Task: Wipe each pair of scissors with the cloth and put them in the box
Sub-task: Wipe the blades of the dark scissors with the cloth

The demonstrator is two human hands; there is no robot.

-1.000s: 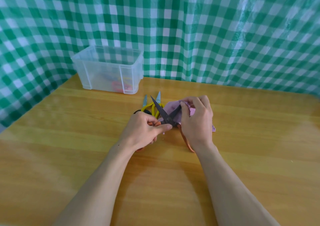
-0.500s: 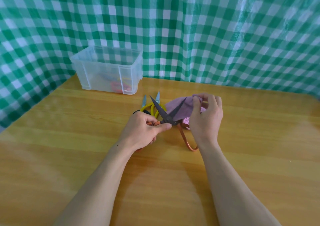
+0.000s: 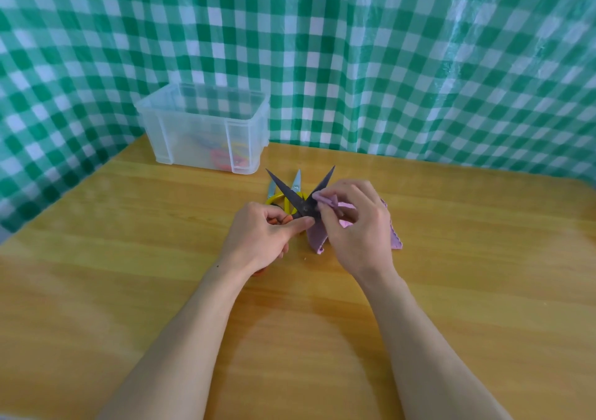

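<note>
Gripping the orange handles of the dark scissors in the left hand, with fingers curled round them and the index finger laid out toward the pivot. Holding that pair above the worktop, with blades spread wide in a V and tips aimed at the far side. Pinching a fold of the purple cloth against the right-side blade just above the pivot with the right hand, with thumb and fingertips closed on the fabric. Letting the rest of the cloth hang below that hand toward the worktop, with one corner showing past the hand on the right. Lying flat just behind the gripped pair, partly hidden: yellow scissors, silver tips pointing toward the box. Standing at the far left of the worktop, well apart from both hands: that box, clear and lidless, with red and yellow loops dim through its wall; cannot tell how many pairs. Hanging behind and to the left: a green-and-white checked sheet.
</note>
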